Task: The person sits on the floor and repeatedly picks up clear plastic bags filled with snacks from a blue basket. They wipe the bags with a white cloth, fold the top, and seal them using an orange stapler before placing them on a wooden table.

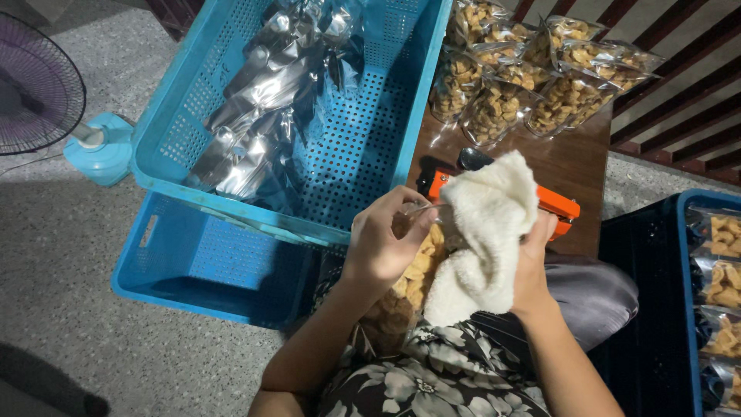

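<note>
Indoors, over a wooden table (575,166) (speckled floor (69,255) below), left hand (384,239) fingers pinch a snack bag (413,274), right hand (532,266) grips a white cloth (482,232).

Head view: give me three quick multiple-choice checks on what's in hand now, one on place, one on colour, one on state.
1. Where does the pile of filled snack bags lie?
A. On the wooden table
B. In the upper blue crate
C. On the floor by the fan

2. What colour is the sealer tool behind the cloth?
A. Green
B. Orange
C. White

3. What is the right hand doing?
A. Resting open on the table
B. Gripping the white cloth
C. Reaching into a crate

Answers:
1 A, the bags rest on the brown table top.
2 B, its orange body shows on both sides of the white cloth.
3 B, its fingers close round the cloth, while the left hand holds a clear snack bag.
</note>
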